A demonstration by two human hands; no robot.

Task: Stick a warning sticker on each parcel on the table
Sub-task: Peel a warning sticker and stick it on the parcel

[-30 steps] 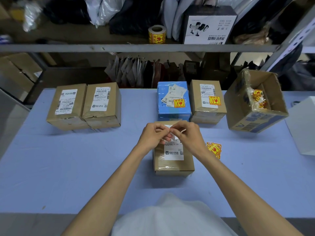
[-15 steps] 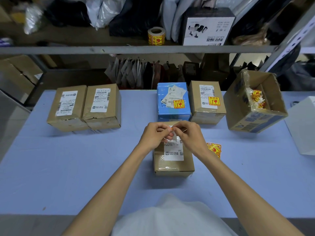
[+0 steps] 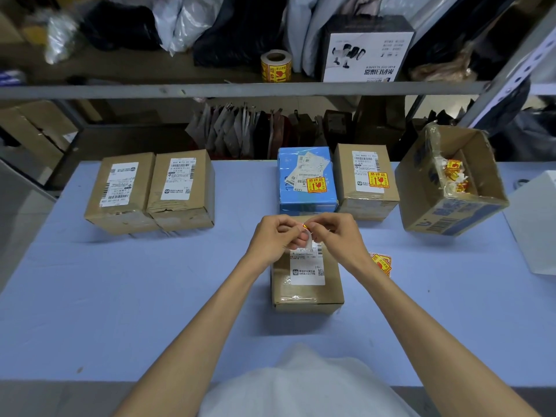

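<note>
The blue parcel [image 3: 304,194] and brown parcel [image 3: 365,203] carried stickers. Left hand [image 3: 275,240] and right hand [image 3: 335,236], grip pinching one sticker [image 3: 306,231], hovered over the near parcel [image 3: 307,293]; two left parcels [image 3: 180,212] lacked them

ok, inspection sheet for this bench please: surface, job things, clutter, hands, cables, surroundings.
Surface: blue table, parcels spread on it.
Job's things: blue parcel and brown parcel beside it carry warning stickers; far-left parcel, second-left parcel and near parcel carry none; loose stickers lie right of near parcel.
Clutter: open carton with sticker scraps; white box at right edge.
Hands: left hand and right hand both pinch one sticker above near parcel.
Cables: nothing seen.
Surroundings: shelf with sticker roll, bags, printed box.
</note>
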